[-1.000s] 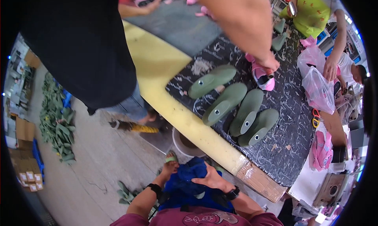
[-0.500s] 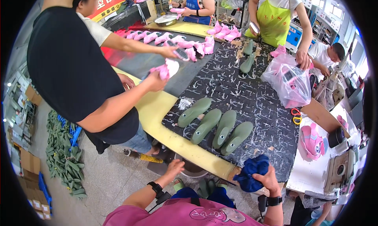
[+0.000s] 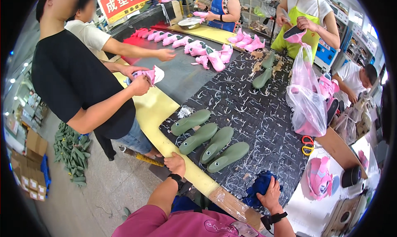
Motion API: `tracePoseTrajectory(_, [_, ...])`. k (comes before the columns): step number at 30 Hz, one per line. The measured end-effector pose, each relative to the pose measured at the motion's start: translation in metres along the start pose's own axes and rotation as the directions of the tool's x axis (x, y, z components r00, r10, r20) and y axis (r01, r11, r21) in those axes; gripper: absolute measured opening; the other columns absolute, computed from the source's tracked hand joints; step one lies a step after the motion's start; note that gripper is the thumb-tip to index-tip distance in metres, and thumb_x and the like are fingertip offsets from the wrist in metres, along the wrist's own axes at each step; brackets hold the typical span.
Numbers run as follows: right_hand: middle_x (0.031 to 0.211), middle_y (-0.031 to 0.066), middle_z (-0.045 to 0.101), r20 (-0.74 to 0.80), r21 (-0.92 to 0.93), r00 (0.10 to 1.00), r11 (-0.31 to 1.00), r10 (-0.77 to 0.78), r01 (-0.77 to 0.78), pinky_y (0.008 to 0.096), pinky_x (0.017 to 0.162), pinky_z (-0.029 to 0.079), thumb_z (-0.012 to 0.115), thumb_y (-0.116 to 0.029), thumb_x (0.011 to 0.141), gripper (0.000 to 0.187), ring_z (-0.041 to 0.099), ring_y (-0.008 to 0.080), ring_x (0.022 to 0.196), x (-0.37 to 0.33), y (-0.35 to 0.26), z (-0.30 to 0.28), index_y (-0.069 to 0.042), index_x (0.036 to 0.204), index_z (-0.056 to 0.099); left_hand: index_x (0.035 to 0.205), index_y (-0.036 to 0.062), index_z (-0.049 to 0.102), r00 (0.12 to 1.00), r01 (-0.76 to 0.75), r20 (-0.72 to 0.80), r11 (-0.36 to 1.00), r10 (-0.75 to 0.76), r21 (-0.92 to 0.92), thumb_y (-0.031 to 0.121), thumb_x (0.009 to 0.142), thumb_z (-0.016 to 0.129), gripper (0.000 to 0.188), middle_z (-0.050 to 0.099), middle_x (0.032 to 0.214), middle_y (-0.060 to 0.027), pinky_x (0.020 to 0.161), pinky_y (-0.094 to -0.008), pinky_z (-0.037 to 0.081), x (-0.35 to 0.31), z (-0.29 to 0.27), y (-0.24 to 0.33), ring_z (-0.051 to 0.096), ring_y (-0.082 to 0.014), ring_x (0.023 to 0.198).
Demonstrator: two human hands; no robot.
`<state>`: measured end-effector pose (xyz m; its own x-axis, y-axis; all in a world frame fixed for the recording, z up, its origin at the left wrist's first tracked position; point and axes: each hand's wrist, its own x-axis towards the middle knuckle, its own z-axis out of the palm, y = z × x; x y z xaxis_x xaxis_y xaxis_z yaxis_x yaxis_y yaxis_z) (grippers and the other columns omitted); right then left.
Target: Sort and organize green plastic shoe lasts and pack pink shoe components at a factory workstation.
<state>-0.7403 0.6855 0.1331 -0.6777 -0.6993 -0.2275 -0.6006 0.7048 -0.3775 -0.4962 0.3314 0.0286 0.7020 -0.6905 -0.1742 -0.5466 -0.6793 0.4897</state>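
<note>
My left hand [image 3: 175, 164] grips the yellow padded edge [image 3: 162, 142] of the worktable, fingers curled at its rim. At the near right corner, my right hand [image 3: 271, 194] is closed on a bunched dark blue cloth [image 3: 259, 189], pressed against the black tabletop. Left of the cloth lie several green shoe lasts in a slanted row, each with a small round hole toward its near end; the closest last [image 3: 228, 157] is a short way from the cloth.
More green lasts [image 3: 262, 77] lie farther back. Pink shoe uppers [image 3: 197, 47] line the grey belt. A person in black [image 3: 78, 76] stands left, holding a pink upper [image 3: 145, 75]. Red-and-yellow scissors [image 3: 307, 145] and a plastic bag [image 3: 307, 100] lie right. Green lasts [image 3: 72, 152] are heaped on the floor.
My left hand has moved from beside the table onto its edge. The cloth is lower against the tabletop. Across the table, a worker now holds up a pink upper above the bag.
</note>
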Motion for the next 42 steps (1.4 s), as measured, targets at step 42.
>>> tracePoseTrajectory(42, [0.133,0.0334,0.03,-0.058,-0.117,0.998,0.993,-0.021,0.014,0.0535,0.098,0.032,0.078,-0.025,0.061,0.103,0.035,0.048,0.119,0.013,-0.018,0.007,-0.002,0.141,0.017,0.1,-0.0042,0.047,0.987,-0.029,-0.155,0.994,0.045,0.106,0.04,0.088,0.047,0.046,0.055,0.102,-0.0208,0.08,-0.0467,0.049,-0.005,-0.003,0.024,0.059,-0.0371,0.096])
